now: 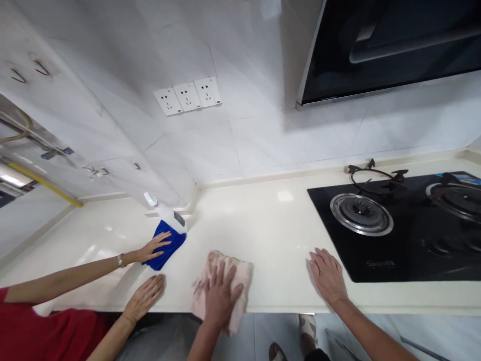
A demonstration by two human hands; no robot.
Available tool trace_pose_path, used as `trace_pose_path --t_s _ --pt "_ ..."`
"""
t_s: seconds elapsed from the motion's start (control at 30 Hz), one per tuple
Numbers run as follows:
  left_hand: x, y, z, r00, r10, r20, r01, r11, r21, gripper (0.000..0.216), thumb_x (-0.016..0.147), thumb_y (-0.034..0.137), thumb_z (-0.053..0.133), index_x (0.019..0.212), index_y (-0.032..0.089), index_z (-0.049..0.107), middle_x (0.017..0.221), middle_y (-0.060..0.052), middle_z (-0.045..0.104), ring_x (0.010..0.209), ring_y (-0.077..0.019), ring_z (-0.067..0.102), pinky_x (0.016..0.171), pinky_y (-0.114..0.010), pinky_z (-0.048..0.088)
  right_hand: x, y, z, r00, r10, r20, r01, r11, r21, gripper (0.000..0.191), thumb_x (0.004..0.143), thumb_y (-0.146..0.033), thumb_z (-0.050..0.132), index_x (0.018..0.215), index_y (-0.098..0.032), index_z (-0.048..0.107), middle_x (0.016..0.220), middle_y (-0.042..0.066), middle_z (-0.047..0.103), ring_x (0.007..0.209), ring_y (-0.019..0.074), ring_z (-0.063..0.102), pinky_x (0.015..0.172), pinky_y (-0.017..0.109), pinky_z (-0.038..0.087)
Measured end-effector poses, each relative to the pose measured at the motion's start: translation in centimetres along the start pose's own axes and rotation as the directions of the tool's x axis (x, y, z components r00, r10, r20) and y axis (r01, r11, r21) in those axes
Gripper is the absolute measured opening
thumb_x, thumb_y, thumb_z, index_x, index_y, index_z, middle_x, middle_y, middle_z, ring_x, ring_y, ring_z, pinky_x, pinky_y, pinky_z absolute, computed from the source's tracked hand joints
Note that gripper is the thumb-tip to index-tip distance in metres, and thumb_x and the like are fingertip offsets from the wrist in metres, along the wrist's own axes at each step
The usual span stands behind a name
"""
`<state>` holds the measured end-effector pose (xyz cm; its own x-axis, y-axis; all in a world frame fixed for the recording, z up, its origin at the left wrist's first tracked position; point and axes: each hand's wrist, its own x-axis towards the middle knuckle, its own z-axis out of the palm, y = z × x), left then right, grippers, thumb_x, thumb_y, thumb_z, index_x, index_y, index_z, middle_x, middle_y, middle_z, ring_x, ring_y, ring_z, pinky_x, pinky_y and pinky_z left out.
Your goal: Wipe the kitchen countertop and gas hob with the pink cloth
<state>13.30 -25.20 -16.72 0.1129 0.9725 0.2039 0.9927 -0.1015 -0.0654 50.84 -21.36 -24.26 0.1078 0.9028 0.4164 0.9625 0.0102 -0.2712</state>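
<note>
My left hand (219, 297) lies flat on a crumpled pale pink cloth (240, 281), fingers spread and pointing toward the wall. The cloth rests on the cream countertop (278, 240), and part of it hangs over the front edge. Well to the right, my right hand (328, 276) is laid flat on the bare counter, close to the left edge of the black gas hob (376, 263). Its fingers are stretched out, and nothing is under them that I can see.
At left, a co-worker in red presses one hand (156, 245) on a blue cloth (171, 250); the other hand (146, 296) rests on the counter. A white spray bottle (171, 218) stands behind. A pan support (376, 175) sits at the hob's back edge. A range hood (391, 55) overhangs.
</note>
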Motion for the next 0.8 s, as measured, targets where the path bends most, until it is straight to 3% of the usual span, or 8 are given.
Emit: trace_pose_path --t_s 0.2,0.4,0.57,0.67,0.8 --pt "-0.2 -2.7 -1.4 0.983 -0.181 -0.006 0.181 0.983 0.039 0.045 0.094 0.045 0.069 0.133 0.023 0.06 0.139 -0.009 0.062 0.122 -0.0272 0.062 0.101 -0.052 0.057 0.0 -0.2 -0.1 1.0 0.0 -0.008 0.0 1.0 -0.005 0.045 0.106 -0.036 0.032 0.124 -0.018 0.069 0.139 0.011 0.066 0.139 0.027 0.05 0.117 0.047 0.035" --pt "-0.4 -1.4 -0.6 0.985 -0.169 -0.02 0.169 0.985 0.027 0.049 0.094 0.046 0.068 0.137 0.024 0.058 0.147 -0.01 0.057 0.131 -0.0299 0.057 0.108 -0.057 0.052 0.3 -1.1 -0.6 1.0 0.017 0.022 -0.016 0.998 -0.056 0.041 0.105 -0.038 0.038 0.124 -0.019 0.068 0.14 0.012 0.065 0.141 0.0297 0.048 0.118 0.049 0.034" --pt "-1.4 3.6 2.3 0.996 -0.081 -0.032 0.081 0.997 -0.01 0.069 0.093 0.058 0.063 0.155 0.038 0.041 0.171 -0.008 0.032 0.157 -0.0389 0.024 0.125 -0.07 0.02 0.3 -1.1 -0.6 0.999 0.006 0.035 -0.004 0.998 -0.069 0.043 0.105 -0.041 0.038 0.126 -0.018 0.068 0.142 0.012 0.063 0.143 0.0299 0.046 0.12 0.049 0.033" --pt "-1.8 8.1 4.5 0.994 0.087 -0.059 -0.092 0.992 -0.087 0.074 0.091 0.062 0.059 0.159 0.046 0.033 0.173 -0.007 0.028 0.159 -0.0438 0.017 0.121 -0.073 0.02 0.1 -0.8 -0.4 0.999 0.002 0.041 0.0 0.999 -0.054 0.045 0.106 -0.042 0.036 0.127 -0.018 0.068 0.143 0.012 0.063 0.143 0.0301 0.046 0.119 0.05 0.034" --pt "-0.3 12.1 5.9 0.943 0.317 -0.098 -0.331 0.918 -0.22 0.084 0.087 0.064 0.062 0.161 0.044 0.028 0.174 -0.009 0.023 0.156 -0.0481 0.024 0.116 -0.072 0.022 -0.2 -0.2 0.2 0.999 -0.004 0.036 0.004 1.0 -0.016 0.047 0.106 -0.043 0.034 0.13 -0.019 0.067 0.144 0.011 0.063 0.144 0.0294 0.046 0.119 0.05 0.035"
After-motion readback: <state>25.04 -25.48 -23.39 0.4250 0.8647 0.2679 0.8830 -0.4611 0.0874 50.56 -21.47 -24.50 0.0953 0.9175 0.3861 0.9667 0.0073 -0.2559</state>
